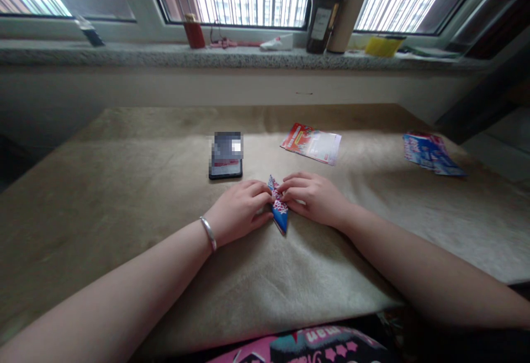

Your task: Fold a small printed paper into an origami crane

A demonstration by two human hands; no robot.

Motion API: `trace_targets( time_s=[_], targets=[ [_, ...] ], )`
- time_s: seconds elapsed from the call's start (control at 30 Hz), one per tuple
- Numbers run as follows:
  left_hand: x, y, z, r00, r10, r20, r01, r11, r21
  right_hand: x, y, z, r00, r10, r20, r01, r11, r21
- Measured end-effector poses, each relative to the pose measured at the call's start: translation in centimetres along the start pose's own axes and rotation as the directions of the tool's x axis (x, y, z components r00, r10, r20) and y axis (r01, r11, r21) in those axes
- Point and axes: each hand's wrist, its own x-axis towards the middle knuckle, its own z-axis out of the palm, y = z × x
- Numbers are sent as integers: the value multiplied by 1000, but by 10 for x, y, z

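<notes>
A narrow folded paper [280, 217], blue with a white and red pattern and pointed at both ends, lies on the table between my hands. From the left, my left hand [244, 208] pinches its edge with fingers and thumb; a silver bracelet circles that wrist. My right hand [312, 197] holds the opposite edge, its fingertips meeting the paper near the middle. Parts of the folds are hidden under the fingertips.
Beyond my left hand lies a dark phone [226, 167]. A red and white printed packet [312, 143] is farther back, and several blue printed sheets [433, 154] rest at the right. Jars and small items line the granite windowsill [248, 60].
</notes>
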Motion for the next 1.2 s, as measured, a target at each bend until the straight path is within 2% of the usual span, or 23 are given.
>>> trace_targets(
  time_s=[0.3, 0.43, 0.6, 0.7, 0.93, 1.07, 1.2],
  targets=[
    [1, 0, 0, 1000, 11, 19, -12, 998, 54, 1, -7, -8, 988, -85, 128, 101, 986, -129],
    [0, -1, 1, 999, 32, 13, -32, 999, 41, 2, -7, -9, 986, -83, 144, 108, 979, -175],
    [0, -2, 2, 1000, 20, -7, -20, 1000, -6, 1, -6, -10, 975, -159, 154, 189, 959, -210],
    [1, -2, 1, 1000, 8, -14, -9, 1000, -7, 0, -5, -10, 974, -169, 149, 198, 959, -202],
    [1, -1, 2, 1000, -5, -27, 5, 1000, -5, 0, -1, -5, 998, 11, 69, -14, 999, 44],
    [2, -1, 0, 1000, 5, -19, -5, 1000, 2, 0, -3, -1, 988, 148, 36, -152, 973, 175],
    [2, -2, -2, 1000, 14, -9, -13, 998, 58, 0, -7, 3, 974, 226, 25, -226, 945, 237]
  ],
)
